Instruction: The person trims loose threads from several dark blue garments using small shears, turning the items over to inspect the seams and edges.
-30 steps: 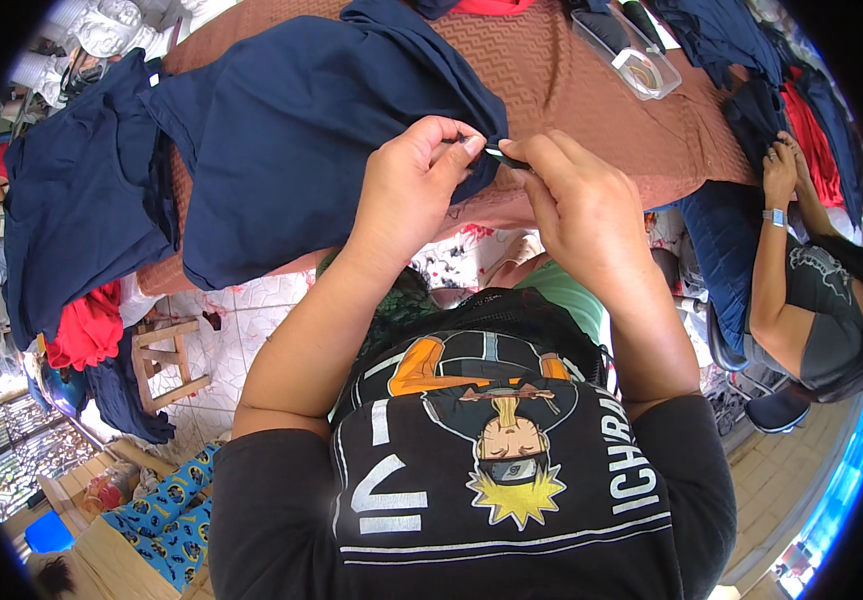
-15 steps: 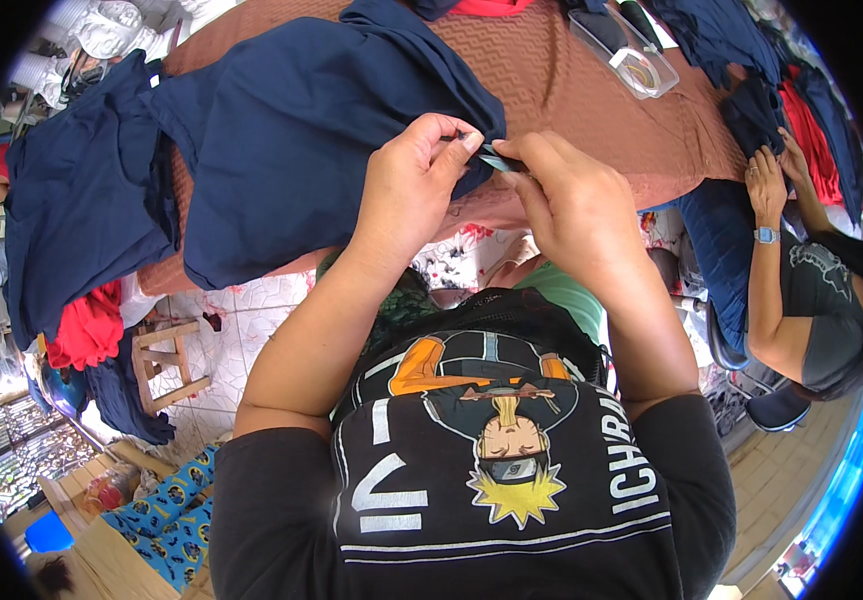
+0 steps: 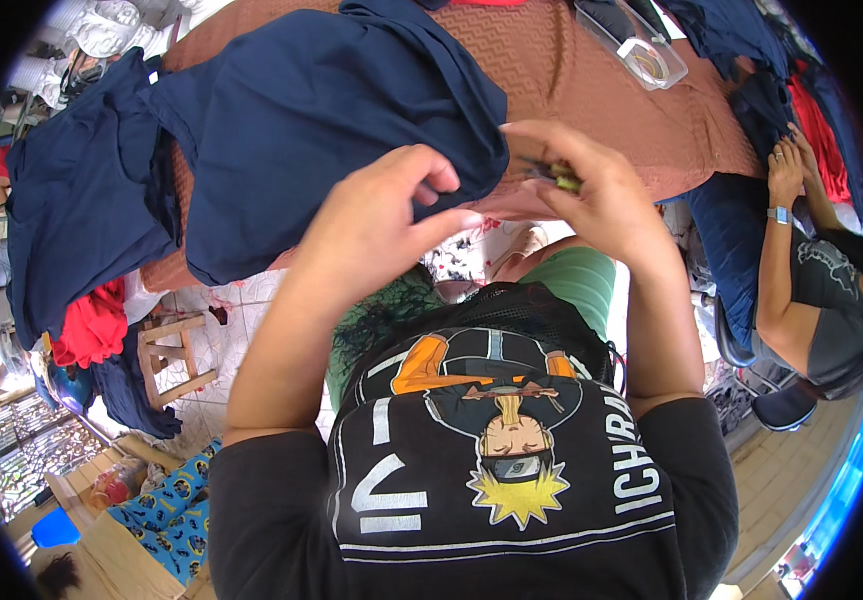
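Note:
A navy blue garment (image 3: 321,120) lies spread over the brown patterned cloth (image 3: 591,90) of the table, its rounded right edge between my hands. My left hand (image 3: 376,215) hovers at the garment's near side, thumb and fingers apart and nothing between them. Small thread snips (image 3: 559,178), dark with a yellow-green part, sit in my right hand (image 3: 606,200), just right of the garment's edge. Its index finger and thumb are spread, and the other fingers curl around the snips. Part of the snips is hidden by the fingers.
Another navy garment (image 3: 91,190) hangs over the table's left end, above red cloth (image 3: 91,325) and a wooden stool (image 3: 176,360). A clear plastic box (image 3: 666,75) stands at the far right. Beyond the table's right end, a co-worker's hands (image 3: 789,165) handle dark cloth.
My hands were together at the garment's right edge, pinching there with a blade between them. Now they are apart: the left has drawn back to the left, open; the right has shifted right with the snips.

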